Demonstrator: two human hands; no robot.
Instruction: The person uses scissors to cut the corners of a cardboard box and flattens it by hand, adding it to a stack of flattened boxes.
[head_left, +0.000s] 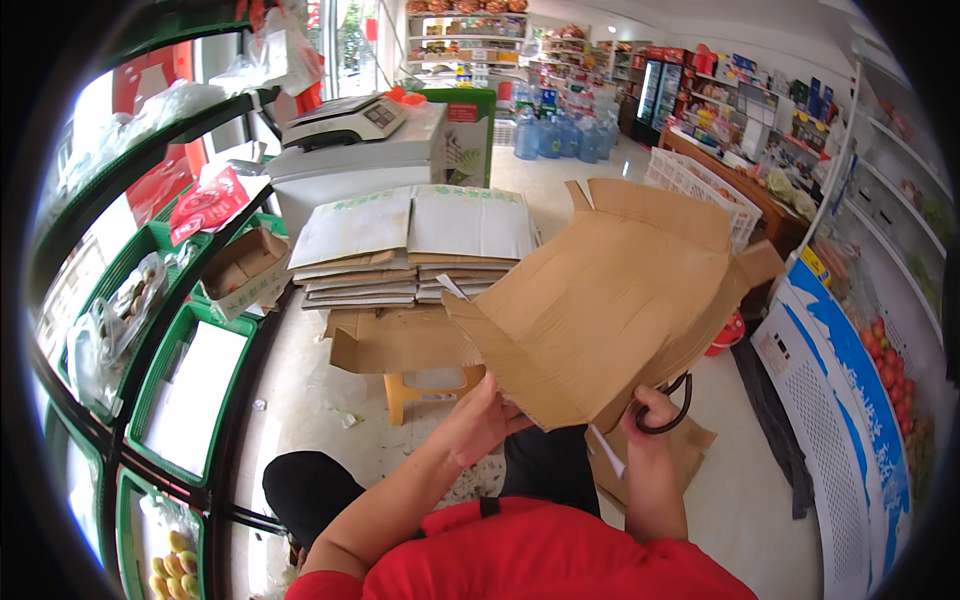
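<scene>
An opened-out brown cardboard box (600, 300) with raised side flaps tilts up in front of me. My left hand (491, 416) grips its near left edge. My right hand (651, 412) holds the near right edge and also a pair of scissors (684, 409), of which only the dark looped handles show; the blades are hidden. Behind the box, flattened cartons (405, 232) with white outer faces lie in two stacks side by side. Under them is a brown cardboard sheet (405, 341), above a yellow plastic stool (397, 397). Another cardboard piece (679, 450) rests on the floor below my right hand.
Green produce baskets (191, 397) line a dark rack on the left. A weighing scale (345, 120) sits on a white chest (352, 172) beyond the cartons. A refrigerated display case (817, 405) borders the right side, with a dark cloth (772, 427) along its foot. Water bottles (562, 135) stand farther back.
</scene>
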